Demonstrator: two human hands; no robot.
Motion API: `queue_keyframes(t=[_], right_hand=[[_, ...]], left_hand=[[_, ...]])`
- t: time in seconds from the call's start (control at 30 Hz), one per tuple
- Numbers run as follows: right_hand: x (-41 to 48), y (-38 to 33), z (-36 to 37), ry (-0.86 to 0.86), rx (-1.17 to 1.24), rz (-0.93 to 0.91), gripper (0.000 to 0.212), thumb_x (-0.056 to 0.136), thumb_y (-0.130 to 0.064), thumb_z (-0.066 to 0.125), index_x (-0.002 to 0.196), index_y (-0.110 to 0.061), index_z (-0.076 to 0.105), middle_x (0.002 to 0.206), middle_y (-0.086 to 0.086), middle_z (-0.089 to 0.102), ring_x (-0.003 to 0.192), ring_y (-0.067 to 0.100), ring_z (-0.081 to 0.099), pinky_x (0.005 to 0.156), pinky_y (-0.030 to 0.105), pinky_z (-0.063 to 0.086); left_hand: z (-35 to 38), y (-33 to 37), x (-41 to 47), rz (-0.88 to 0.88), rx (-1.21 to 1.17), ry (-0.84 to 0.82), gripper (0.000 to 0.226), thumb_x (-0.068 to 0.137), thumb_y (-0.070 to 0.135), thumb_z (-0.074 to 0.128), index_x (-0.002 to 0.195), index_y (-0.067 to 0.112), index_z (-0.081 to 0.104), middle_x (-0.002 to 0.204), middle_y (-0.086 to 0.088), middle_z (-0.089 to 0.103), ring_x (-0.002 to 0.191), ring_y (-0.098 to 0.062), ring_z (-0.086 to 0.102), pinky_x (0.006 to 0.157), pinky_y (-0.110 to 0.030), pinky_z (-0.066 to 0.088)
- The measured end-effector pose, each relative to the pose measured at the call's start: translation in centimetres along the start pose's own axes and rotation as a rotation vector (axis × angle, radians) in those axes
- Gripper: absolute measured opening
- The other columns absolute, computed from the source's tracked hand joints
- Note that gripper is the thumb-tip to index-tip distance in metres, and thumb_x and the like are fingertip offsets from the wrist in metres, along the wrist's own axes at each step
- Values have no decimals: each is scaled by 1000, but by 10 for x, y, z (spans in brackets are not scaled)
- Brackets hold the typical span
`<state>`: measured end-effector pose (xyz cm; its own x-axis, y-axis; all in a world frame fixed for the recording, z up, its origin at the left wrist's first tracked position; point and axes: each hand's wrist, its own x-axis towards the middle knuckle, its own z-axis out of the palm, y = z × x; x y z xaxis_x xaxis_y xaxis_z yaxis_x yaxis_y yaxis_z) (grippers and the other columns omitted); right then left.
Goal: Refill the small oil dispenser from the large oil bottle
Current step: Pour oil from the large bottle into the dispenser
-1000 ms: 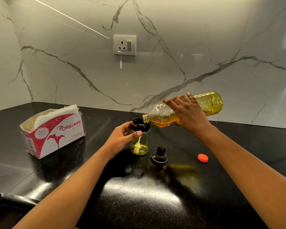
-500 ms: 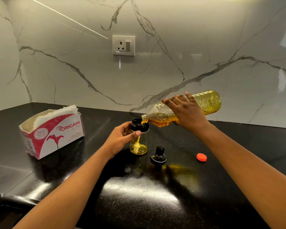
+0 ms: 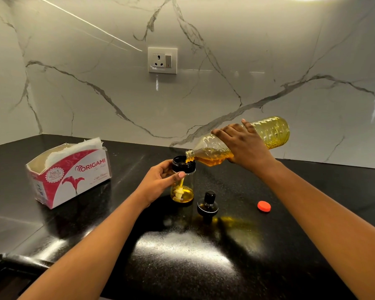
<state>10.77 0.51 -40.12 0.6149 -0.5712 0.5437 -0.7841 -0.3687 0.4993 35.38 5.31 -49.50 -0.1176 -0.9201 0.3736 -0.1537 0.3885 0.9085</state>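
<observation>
The small oil dispenser (image 3: 185, 187), a clear jar with a black collar, stands upright on the black counter (image 3: 182, 256). A shallow layer of yellow oil and a brush lie in its bottom. My left hand (image 3: 158, 180) grips it around the collar from the left. My right hand (image 3: 245, 146) grips the large clear oil bottle (image 3: 273, 133), tilted almost level, its open mouth over the jar's rim. Oil runs from the mouth into the jar. The dispenser's black lid (image 3: 207, 206) and the bottle's orange cap (image 3: 264, 206) lie on the counter to the right.
A red and white tissue box (image 3: 72, 176) stands on the counter to the left. A marble wall with a socket (image 3: 162, 60) rises behind. The counter's front edge drops off at lower left.
The bottle's mouth has dropped slightly closer over the jar's rim. Both hands keep their grips in nearly the same place.
</observation>
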Motion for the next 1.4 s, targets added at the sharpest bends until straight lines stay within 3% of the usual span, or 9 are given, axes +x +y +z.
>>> queue_keyframes(t=[0.37,1.0,1.13,1.23,1.33,1.4], right_hand=[[0,1,-4,-61,-1,-6,84,78,-30,72,146,-23,24,140,3,44,132,25,36,115,48,14],[4,2,-6,-59,-44,-16,81,80,-29,70,146,-24,25,138,4,46,131,27,39,112,48,20],[3,1,-6,-55,-44,-14,80,80,-28,70,146,-24,26,138,4,47,130,27,40,112,48,21],[3,1,-7,-65,-43,-15,79,81,-28,69,147,-24,24,139,3,45,131,27,38,113,48,20],[4,1,-9,-75,-45,-18,80,82,-29,68,147,-24,22,139,3,44,132,26,37,113,47,19],[3,1,-9,-74,-47,-20,79,82,-28,67,147,-24,22,138,3,44,132,25,37,113,48,20]], left_hand=[[0,1,-1,1,-4,-3,42,73,35,68,113,31,57,105,8,70,97,-1,66,80,-18,52],[-1,-3,2,1,19,-8,40,74,37,68,113,35,56,106,9,71,101,-5,66,89,-25,51],[-2,-3,1,3,11,-16,50,69,55,73,113,37,57,106,10,71,102,-7,66,87,-24,53],[-2,-3,1,2,4,-12,51,68,54,76,112,37,57,105,10,71,103,-9,66,82,-22,53],[-2,-4,2,6,-6,-11,50,70,50,76,113,34,57,107,6,71,104,-11,65,89,-27,53],[-1,-4,2,14,-11,-13,64,60,61,77,114,33,58,107,8,71,103,-9,66,89,-26,53]])
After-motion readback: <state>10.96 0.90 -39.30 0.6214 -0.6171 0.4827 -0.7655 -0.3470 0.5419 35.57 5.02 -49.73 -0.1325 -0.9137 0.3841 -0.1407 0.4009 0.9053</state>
